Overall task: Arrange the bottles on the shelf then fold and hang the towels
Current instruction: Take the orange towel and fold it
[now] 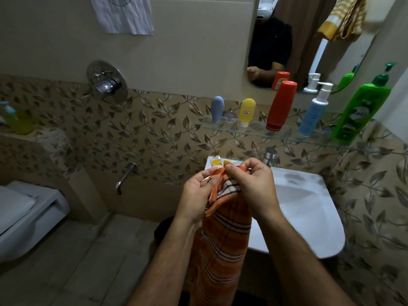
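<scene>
Both forearms enter from 6 o'clock and meet over the near edge of the sink [309, 217]. Between them hangs an orange striped towel [223, 239], its length dropping toward 6 o'clock so that gravity keeps it flat and open. Left hand [196, 191]: grip clamped on the towel's top edge, thumb and fingers pinching a corner. Right hand [251, 186]: grip likewise clamped on the adjoining part of that edge, just beside the left. Holding the two points close together probably serves to match corners for a fold; the fold does not appear finished, and the towel is not yet hung.

At 1 to 2 o'clock, a glass shelf [254, 130] carries five bottles in a row by rising height: grey bottle [217, 109], yellow bottle [247, 111], red bottle [280, 104], blue pump bottle [313, 113], green pump bottle [362, 109]. This ordered row suggests the shelf step is complete. Two small yellow tubes [217, 163] lie on the sink rim behind the hands.

At 12 o'clock, a white cloth [122, 15] hangs on the wall; at 1 o'clock, a yellow patterned towel [342, 21] hangs bunched and unfolded, probably awaiting attention.
</scene>
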Demonstrator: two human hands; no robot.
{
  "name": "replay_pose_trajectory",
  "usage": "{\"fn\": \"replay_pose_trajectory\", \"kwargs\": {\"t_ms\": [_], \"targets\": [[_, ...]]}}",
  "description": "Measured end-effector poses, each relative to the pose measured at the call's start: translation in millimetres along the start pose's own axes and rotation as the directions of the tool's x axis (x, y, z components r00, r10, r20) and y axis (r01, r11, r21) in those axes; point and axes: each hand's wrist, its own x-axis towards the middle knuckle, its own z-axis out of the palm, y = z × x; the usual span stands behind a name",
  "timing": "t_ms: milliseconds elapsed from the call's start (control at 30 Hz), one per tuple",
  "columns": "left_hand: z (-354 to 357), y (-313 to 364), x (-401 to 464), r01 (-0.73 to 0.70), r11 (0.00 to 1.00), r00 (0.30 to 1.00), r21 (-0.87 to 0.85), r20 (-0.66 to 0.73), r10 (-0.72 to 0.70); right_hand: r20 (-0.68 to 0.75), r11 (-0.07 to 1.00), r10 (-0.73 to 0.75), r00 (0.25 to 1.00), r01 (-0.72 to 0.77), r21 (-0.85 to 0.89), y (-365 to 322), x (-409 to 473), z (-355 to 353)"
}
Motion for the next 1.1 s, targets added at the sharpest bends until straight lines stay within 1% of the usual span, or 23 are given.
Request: {"fn": "replay_pose_trajectory", "kwargs": {"t_ms": [100, 167, 233, 300, 400, 467, 600, 700, 867, 900, 1000, 1033, 1100], "targets": [[1.2, -1.3, -0.5, 0.018, 1.000, 1.000, -0.016, -0.012, -0.018, 0.020, 0.989, 0.070, 0.997, -0.072, 0.126, 0.2, -0.1, -1.1], [2.4, -1.6, -1.3, 0.017, 0.999, 1.000, -0.033, -0.009, -0.017, 0.065, 0.969, 0.101, 0.993, -0.113, 0.222, -2.4, -0.4, -2.0], [3.1, -2.2, -1.2, 0.007, 0.999, 1.000, -0.039, -0.014, -0.008, 0.102, 0.954, 0.114, 0.988, -0.137, 0.266, -4.5, -1.4, -2.2], [4.7, -3.3, -0.4, 0.005, 0.999, 0.999, -0.044, -0.034, -0.006, 0.084, 0.973, 0.076, 0.994, -0.093, 0.210, -2.0, -0.8, -2.5], [7.5, -5.2, 1.1, 0.011, 0.998, 0.999, -0.061, -0.043, -0.014, 0.051, 0.998, -0.057, 0.997, 0.056, 0.017, 4.8, 1.1, -3.5], [9.9, -4.3, 0.6, 0.019, 0.996, 0.999, -0.086, -0.029, -0.021, 0.072, 0.991, -0.109, 0.991, 0.114, -0.071, 7.7, 2.9, -5.2], [11.4, 5.8, -2.2, 0.042, 0.977, 0.998, -0.211, 0.045, -0.034, 0.152, 0.990, -0.089, 0.984, 0.105, -0.099, 4.8, 6.2, -10.2], [9.6, 9.1, -1.3, 0.034, 0.988, 0.999, -0.153, 0.033, -0.029, 0.184, 0.983, -0.109, 0.977, 0.134, -0.128, 2.9, 6.3, -12.9], [4.4, 12.3, -3.9, 0.017, 0.995, 0.995, -0.100, 0.099, -0.007, 0.183, 0.954, -0.201, 0.962, 0.235, -0.187, 3.2, 3.2, -10.8], [2.3, 12.4, -3.8, 0.021, 0.995, 0.993, -0.096, 0.114, -0.010, 0.167, 0.961, -0.194, 0.967, 0.222, -0.163, 3.2, 2.6, -10.7], [-1.8, 10.6, -3.3, 0.064, 0.994, 0.992, -0.090, 0.115, -0.054, 0.140, 0.996, -0.093, 0.986, 0.094, 0.000, 2.6, 1.9, -11.3], [-2.2, 9.6, -3.5, 0.075, 0.993, 0.991, -0.093, 0.115, -0.065, 0.141, 0.997, -0.076, 0.987, 0.074, 0.016, 3.1, 1.9, -11.3], [-1.7, 10.0, -4.6, 0.089, 0.992, 0.991, -0.088, 0.105, -0.079, 0.132, 0.993, -0.105, 0.986, 0.111, -0.040, 4.7, 3.1, -10.6]]}}
